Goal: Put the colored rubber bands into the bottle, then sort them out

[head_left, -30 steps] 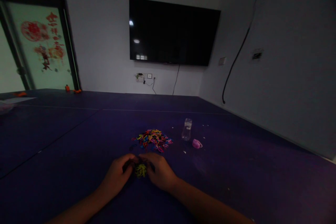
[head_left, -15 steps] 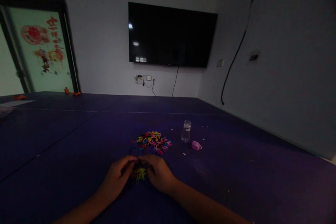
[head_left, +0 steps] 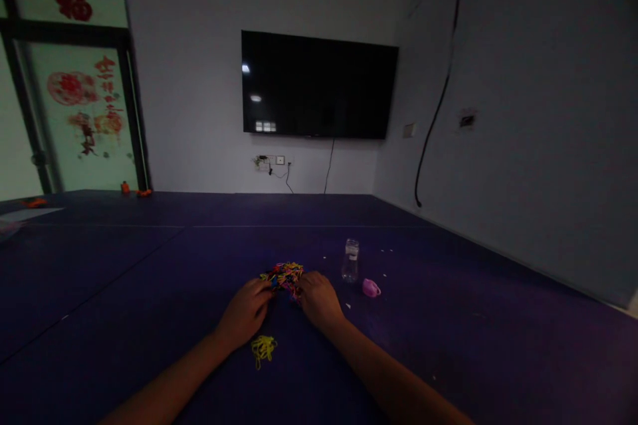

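A heap of multicoloured rubber bands (head_left: 285, 275) lies on the purple surface, between my two hands. My left hand (head_left: 247, 309) rests at the heap's left side, its fingers loosely bent and touching the bands at the edge. On the right side, my right hand (head_left: 318, 299) has its fingers spread over the heap's edge; the fingertips are partly hidden among the bands. A small separate pile of yellow rubber bands (head_left: 263, 348) sits nearer to me, below my left hand, and neither hand touches it.
A clear bottle (head_left: 350, 262) without a cap stands right of the heap. Beside it lies a pink cap with a loop (head_left: 370, 288). White scraps (head_left: 348, 306) dot the purple surface (head_left: 448, 345). Orange objects (head_left: 143, 192) are by the door, and a television (head_left: 319, 86) hangs on the wall.
Both hands have moved forward from around the yellow rubber bands to the sides of the multicoloured heap and spread apart. The heap looks narrower. The view has tilted up slightly.
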`<control>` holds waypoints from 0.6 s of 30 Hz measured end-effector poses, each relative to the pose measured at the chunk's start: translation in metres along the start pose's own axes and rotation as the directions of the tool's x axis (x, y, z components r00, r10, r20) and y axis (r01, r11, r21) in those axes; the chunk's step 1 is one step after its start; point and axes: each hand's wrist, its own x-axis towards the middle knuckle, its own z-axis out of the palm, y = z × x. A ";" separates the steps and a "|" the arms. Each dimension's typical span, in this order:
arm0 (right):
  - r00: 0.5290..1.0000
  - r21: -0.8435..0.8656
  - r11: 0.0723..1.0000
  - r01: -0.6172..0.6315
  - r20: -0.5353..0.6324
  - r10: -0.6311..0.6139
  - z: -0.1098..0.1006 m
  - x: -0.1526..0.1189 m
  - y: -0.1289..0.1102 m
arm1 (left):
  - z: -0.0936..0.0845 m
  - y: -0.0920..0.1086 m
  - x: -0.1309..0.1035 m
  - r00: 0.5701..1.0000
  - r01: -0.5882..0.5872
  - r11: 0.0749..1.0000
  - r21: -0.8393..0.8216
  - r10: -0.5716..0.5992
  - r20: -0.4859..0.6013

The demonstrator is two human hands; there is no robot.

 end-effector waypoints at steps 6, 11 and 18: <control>1.000 0.082 0.996 0.015 -0.020 -0.013 0.009 -0.003 -0.003 | -0.004 0.002 0.001 0.984 -0.008 0.999 0.039 0.000 0.177; 0.988 0.135 0.979 0.153 -0.045 -0.148 0.011 -0.005 -0.008 | -0.004 0.001 -0.002 0.982 0.068 0.996 0.053 -0.077 0.173; 0.945 0.116 0.940 0.320 0.035 -0.326 0.012 -0.006 -0.009 | 0.002 -0.003 -0.003 0.984 0.100 0.992 0.076 -0.110 0.139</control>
